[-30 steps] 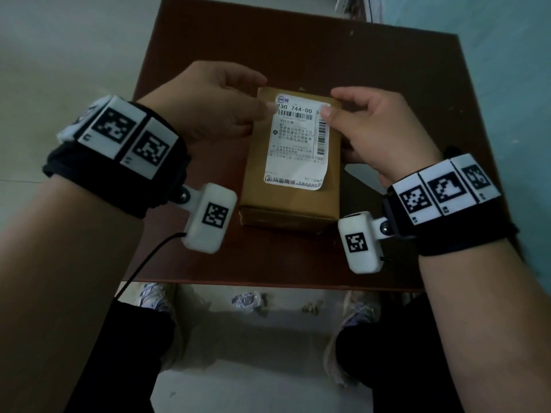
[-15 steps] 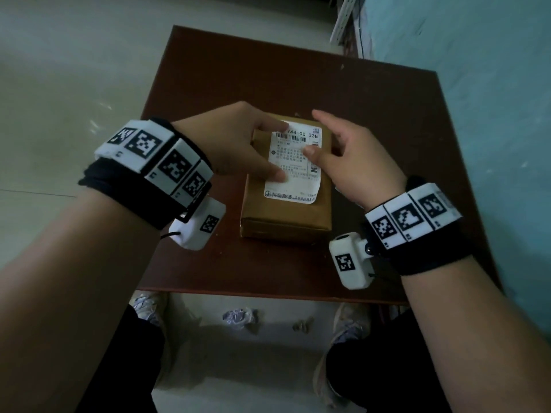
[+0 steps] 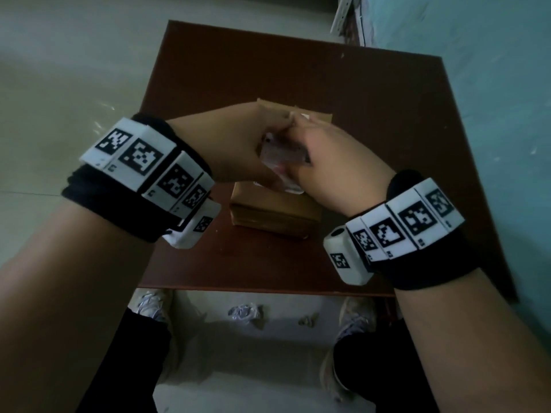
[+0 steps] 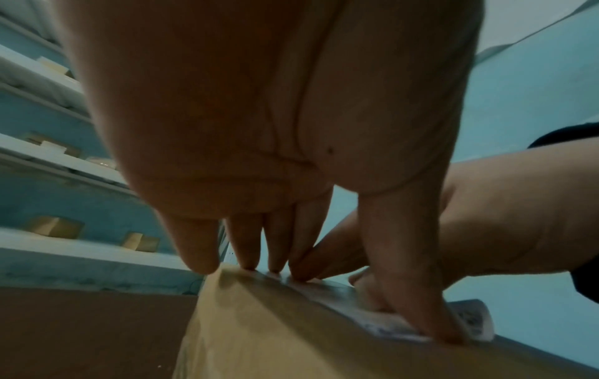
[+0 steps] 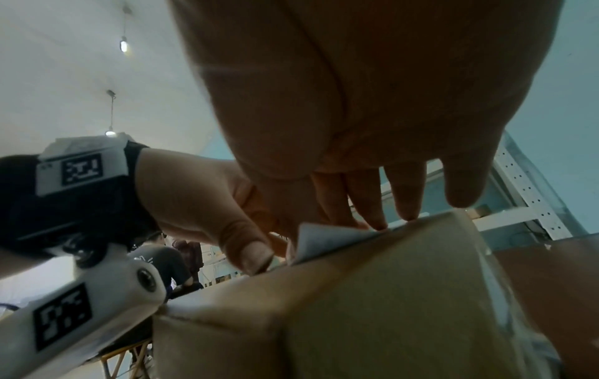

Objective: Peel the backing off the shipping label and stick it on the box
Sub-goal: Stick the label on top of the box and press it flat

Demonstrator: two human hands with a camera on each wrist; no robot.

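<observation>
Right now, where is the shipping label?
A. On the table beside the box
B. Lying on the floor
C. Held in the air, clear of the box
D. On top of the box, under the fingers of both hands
D: both wrist views show the label lying on the top of the box, with fingers of the left hand and the right hand pressing on it.

Brown cardboard box [image 3: 269, 216] flat on table, white printed shipping label [image 3: 280, 158] on its top, near corner curled up
</observation>
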